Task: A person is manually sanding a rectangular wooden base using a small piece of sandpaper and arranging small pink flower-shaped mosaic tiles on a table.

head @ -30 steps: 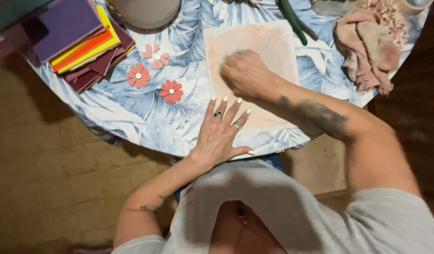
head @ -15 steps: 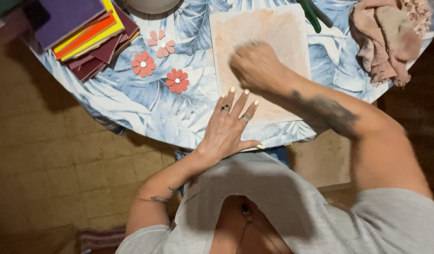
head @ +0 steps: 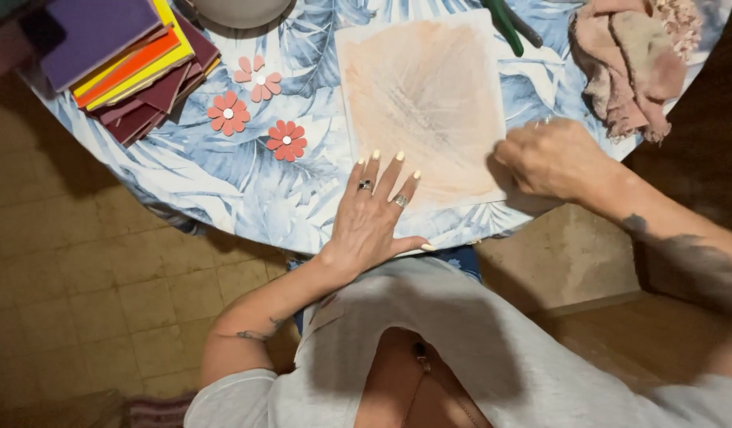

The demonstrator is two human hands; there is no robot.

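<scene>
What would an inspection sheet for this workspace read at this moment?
Surface: round table under a blue leaf-print cloth.
Job's things: pale sheet, rubbed with orange-brown.
Clutter: stacked coloured sheets, three flower cutouts, crumpled pink rag, green-handled tool, grey bowl.
Grippers: left hand flat, fingers on the sheet's lower edge; right hand closed at its right edge.
Cables: nothing seen.
Surroundings: tiled floor.

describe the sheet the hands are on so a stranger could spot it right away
On the round table with the blue leaf-print cloth, look at the near middle, between the stack of coloured sheets and the pinkish rag. The sheet is a pale rectangle smeared orange-brown, the left hand on its near edge.
</scene>
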